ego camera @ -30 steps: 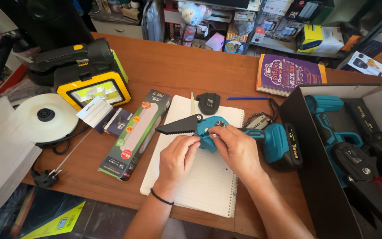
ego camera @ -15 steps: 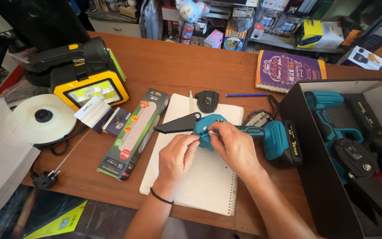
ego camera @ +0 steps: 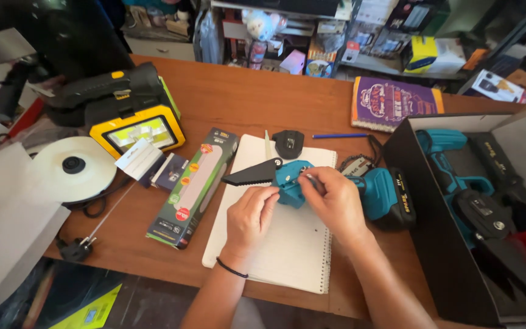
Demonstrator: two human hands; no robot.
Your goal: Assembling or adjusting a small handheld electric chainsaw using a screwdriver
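Head view, left hand: fingers curled together against the lower left edge of the teal mini saw, touching its body just below the black toothed blade guard.
Head view, right hand: fingers closed over the top of the saw's body, at the centre of the frame.
Saw: lies across the white spiral notebook, its battery end to the right.
Black case: open at the right edge, a second teal tool inside.
Desk: brown wood; yellow work lamp at upper left, long green box left of the notebook, purple book at upper right.
Room: crowded shelves along the top.
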